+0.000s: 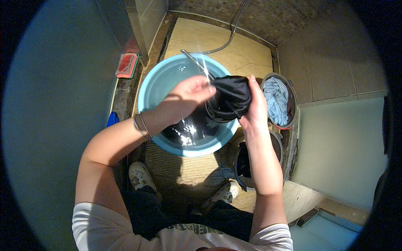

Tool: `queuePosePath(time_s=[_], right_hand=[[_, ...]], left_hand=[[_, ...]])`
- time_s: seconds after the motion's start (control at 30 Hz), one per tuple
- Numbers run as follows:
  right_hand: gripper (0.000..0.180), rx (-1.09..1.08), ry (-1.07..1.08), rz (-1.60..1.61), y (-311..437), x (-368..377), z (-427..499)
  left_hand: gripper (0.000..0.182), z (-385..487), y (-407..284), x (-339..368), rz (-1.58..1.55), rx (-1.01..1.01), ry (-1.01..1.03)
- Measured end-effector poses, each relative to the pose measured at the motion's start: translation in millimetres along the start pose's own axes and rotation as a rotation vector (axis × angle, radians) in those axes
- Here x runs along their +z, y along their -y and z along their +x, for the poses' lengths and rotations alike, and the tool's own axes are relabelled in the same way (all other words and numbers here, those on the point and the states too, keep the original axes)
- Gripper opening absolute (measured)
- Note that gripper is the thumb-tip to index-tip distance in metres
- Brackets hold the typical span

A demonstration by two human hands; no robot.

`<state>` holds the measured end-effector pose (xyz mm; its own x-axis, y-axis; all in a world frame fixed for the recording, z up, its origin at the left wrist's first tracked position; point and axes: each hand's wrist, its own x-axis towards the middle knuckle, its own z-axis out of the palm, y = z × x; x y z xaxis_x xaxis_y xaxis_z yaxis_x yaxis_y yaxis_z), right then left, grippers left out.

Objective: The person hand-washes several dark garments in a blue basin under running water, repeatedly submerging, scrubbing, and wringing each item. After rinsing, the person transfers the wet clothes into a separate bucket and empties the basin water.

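Observation:
A wet black cloth (230,98) is bunched above the right side of a light blue plastic basin (191,152). My right hand (256,105) grips the cloth from its right side. My left hand (191,94) is at the cloth's left edge, thumb close to it; blur hides whether it pinches the fabric. Below my hands, dark fabric (185,133) lies in the basin's water, with bright glints on it. A metal shower wand (195,62) rests over the basin's back rim, its lower end hidden behind the cloth.
A bucket (295,103) holding light blue striped cloth (276,100) stands at the right. Nearer is another bucket (280,146) with dark cloth inside. A grey hose (230,37) runs behind the basin. A red scrubbing sponge (126,66) lies on the left ledge, beside a glass panel.

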<state>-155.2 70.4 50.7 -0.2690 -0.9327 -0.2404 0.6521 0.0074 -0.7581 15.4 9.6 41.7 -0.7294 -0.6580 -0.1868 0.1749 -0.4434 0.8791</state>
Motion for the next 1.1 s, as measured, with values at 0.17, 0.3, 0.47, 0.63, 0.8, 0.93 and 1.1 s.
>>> queuePosePath(time_s=[0.17,0.3,0.47,0.63,0.8,0.93,1.1], right_hand=[[0.022,-0.361,-0.175,-0.824,-24.3,-4.3,0.0],[0.018,-0.695,-0.082,-1.141,-15.5,-4.0,-15.8],[0.018,-0.477,0.057,-1.383,-27.3,3.4,-17.6],[0.012,-0.127,-0.054,-0.906,-34.4,-4.7,-3.2],[0.008,-0.036,-0.117,0.006,-13.7,-5.2,3.9],[0.015,0.056,-0.047,0.284,-7.5,-2.1,6.0],[0.031,0.243,0.146,0.174,-14.7,-7.7,-0.4]], left_hand=[[0.02,15.1,3.2,-4.6,-0.496,0.038,-0.098],[0.02,18.3,3.9,-1.9,-0.476,0.092,-0.185],[0.018,10.7,1.8,3.3,-0.355,0.114,-0.09],[0.024,7.0,-2.6,2.4,-0.265,0.017,-0.046],[0.039,16.6,3.3,-12.1,0.353,0.143,-0.202],[0.031,32.7,23.5,-5.9,0.248,0.169,-0.224],[0.028,30.1,28.3,-9.1,-0.21,-0.006,-0.226]])
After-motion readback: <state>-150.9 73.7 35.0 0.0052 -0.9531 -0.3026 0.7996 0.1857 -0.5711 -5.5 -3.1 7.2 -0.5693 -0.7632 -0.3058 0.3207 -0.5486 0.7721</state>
